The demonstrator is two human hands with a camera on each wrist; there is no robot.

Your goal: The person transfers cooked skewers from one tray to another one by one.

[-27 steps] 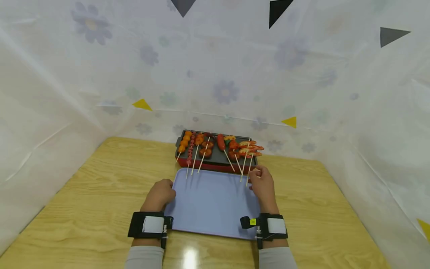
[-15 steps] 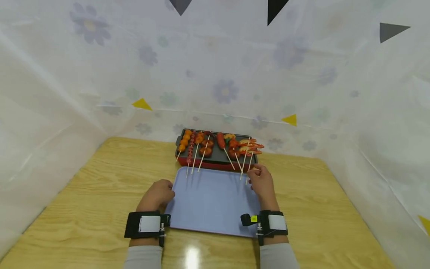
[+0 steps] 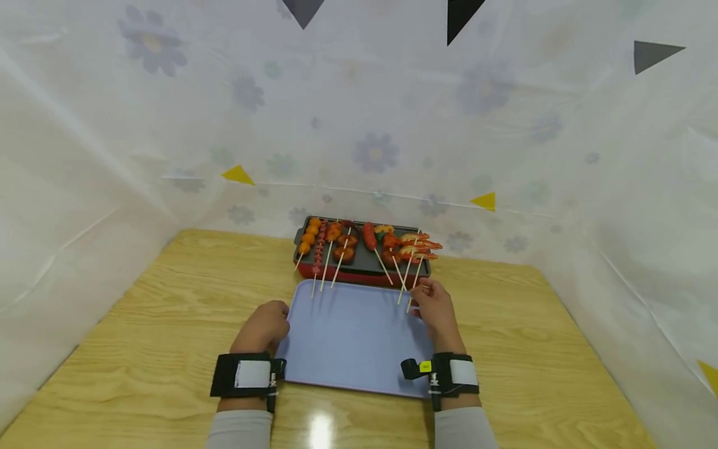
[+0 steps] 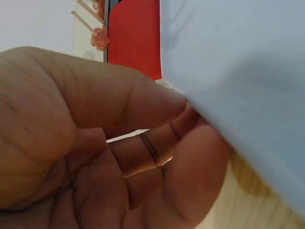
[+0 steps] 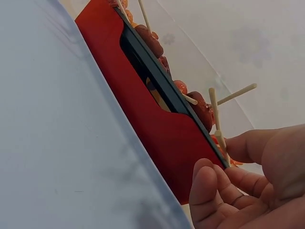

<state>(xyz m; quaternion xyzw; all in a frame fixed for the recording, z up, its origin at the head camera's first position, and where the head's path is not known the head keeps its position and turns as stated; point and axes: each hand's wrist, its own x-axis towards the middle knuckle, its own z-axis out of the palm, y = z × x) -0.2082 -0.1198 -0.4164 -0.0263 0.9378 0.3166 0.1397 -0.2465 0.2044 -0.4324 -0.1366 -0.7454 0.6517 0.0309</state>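
Observation:
On the left edge of the lilac tray (image 3: 353, 340), my left hand (image 3: 262, 325) pinches the rim. In the left wrist view its thumb (image 4: 152, 100) touches the tray's edge, with fingers curled below. My right hand (image 3: 436, 312) pinches the stick of a shrimp skewer (image 3: 422, 256), between thumb and index finger in the right wrist view, where the stick (image 5: 222, 145) shows. The skewer's shrimp end still lies on the right side of the tabletop grill (image 3: 364, 268), next to another shrimp skewer (image 3: 412, 239). The tray lies directly in front of the grill.
The black-topped red grill also carries a sausage skewer (image 3: 369, 237), a skewer of orange balls (image 3: 307, 239), mushroom-like rounds (image 3: 344, 254) and several others, sticks jutting over the tray. A patterned white sheet (image 3: 359, 125) walls the wooden table (image 3: 168, 312).
My right hand has shifted slightly left with the shrimp skewer's stick, whose lower end swung left; the neighbouring stick's end moved left as well. My left hand stays at the tray's edge.

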